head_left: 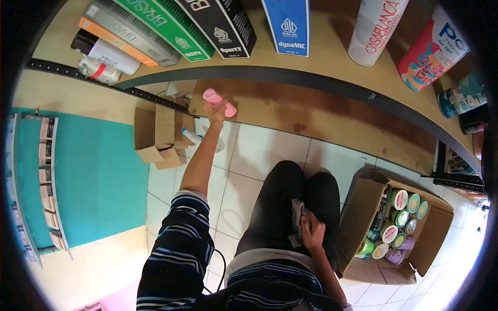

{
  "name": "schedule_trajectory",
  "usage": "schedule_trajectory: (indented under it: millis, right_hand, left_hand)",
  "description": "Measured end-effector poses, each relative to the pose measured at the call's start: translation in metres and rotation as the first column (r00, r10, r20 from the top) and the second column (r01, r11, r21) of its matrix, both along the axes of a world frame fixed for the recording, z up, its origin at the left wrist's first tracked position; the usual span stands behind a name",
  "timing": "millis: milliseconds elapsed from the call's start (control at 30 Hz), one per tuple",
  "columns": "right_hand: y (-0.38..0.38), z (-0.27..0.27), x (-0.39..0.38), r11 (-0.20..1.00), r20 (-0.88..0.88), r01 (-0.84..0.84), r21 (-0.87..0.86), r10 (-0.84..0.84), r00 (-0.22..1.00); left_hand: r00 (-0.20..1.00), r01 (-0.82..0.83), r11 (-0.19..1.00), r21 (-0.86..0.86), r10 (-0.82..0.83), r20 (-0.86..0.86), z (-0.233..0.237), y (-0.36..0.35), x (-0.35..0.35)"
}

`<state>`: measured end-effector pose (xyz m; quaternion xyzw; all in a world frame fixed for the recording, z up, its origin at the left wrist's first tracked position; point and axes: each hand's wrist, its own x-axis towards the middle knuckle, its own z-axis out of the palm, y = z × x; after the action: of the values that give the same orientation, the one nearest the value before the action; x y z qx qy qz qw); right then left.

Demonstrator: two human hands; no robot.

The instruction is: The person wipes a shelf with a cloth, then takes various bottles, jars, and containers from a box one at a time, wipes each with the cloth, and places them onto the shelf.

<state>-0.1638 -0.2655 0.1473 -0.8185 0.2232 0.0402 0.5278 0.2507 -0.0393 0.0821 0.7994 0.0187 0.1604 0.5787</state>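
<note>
My left hand (pixel 216 111) reaches forward, its fingers wrapped round a pink bottle (pixel 211 95) at the left end of the lower shelf board (pixel 332 118). The bottle leans, with its ends showing on both sides of the hand. Resting on my thigh, my right hand (pixel 313 233) grips a crumpled grey cloth (pixel 298 213), part of which is hidden under the fingers. A clear bottle with a blue top (pixel 192 136) is on the floor tiles just below my left hand.
Overhead, the upper shelf (pixel 321 65) carries perfume boxes, a white spray can (pixel 374 33) and other bottles. An opened cardboard box (pixel 155 124) stands at the left. Beside my right leg, another carton (pixel 436 230) holds several round tubs (pixel 399 217).
</note>
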Motion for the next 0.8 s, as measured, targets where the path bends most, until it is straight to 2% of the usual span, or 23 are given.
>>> schedule_trajectory:
  millis: [33,133,200,267,400,467,500,567,633,667,700,800]
  right_hand:
    - [-0.001,0.0,0.001,1.0,-0.004,0.006,0.001,-0.006,1.0]
    - [-0.001,0.0,0.001,0.999,-0.029,-0.014,-0.034,0.013,0.999]
    - [-0.001,0.001,0.001,1.0,-0.043,-0.014,0.01,0.015,0.999]
    - [0.0,-0.001,0.001,1.0,-0.026,-0.012,0.003,0.012,1.0]
    - [-0.001,0.003,0.005,1.0,-0.044,-0.021,-0.007,0.02,0.999]
    - [0.0,0.002,0.005,1.0,-0.008,-0.007,-0.007,0.007,1.0]
    - [0.0,0.002,0.005,1.0,0.032,0.007,-0.007,-0.006,0.999]
    - [0.0,0.003,0.005,1.0,-0.007,-0.001,-0.002,0.001,1.0]
    - [0.0,0.003,0.005,1.0,-0.046,-0.007,0.003,0.007,0.999]
    - [0.001,0.003,0.006,1.0,-0.007,0.007,-0.007,-0.007,1.0]
    - [0.001,0.003,0.006,1.0,0.031,0.021,-0.017,-0.021,0.999]
    - [0.0,0.003,0.005,1.0,0.002,0.018,0.011,-0.018,1.0]
  left_hand:
    - [1.0,0.008,0.996,-0.09,-0.006,0.024,0.005,-0.002,-0.001]
    - [0.998,0.055,0.994,-0.091,-0.055,0.006,-0.005,0.006,0.007]
    - [0.998,0.054,0.993,-0.102,-0.055,-0.005,-0.008,0.011,0.007]
    - [0.985,0.119,0.978,-0.173,-0.139,-0.103,0.003,0.015,0.006]
    - [0.98,0.179,0.983,-0.053,-0.182,-0.08,-0.008,0.033,0.02]
    - [0.954,0.188,0.978,-0.096,-0.204,-0.217,-0.005,0.036,0.02]
    - [0.953,0.19,0.977,-0.095,-0.207,-0.22,0.001,0.035,0.017]
    - [0.915,0.235,0.959,-0.157,-0.273,-0.296,0.014,0.034,0.011]
    - [0.907,0.279,0.948,-0.154,-0.313,-0.282,0.01,0.04,0.014]
    - [0.899,0.317,0.936,-0.153,-0.348,-0.267,0.007,0.042,0.015]
    - [0.897,0.321,0.935,-0.154,-0.352,-0.268,0.007,0.043,0.015]
    - [0.91,0.308,0.939,-0.153,-0.337,-0.243,0.009,0.037,0.01]
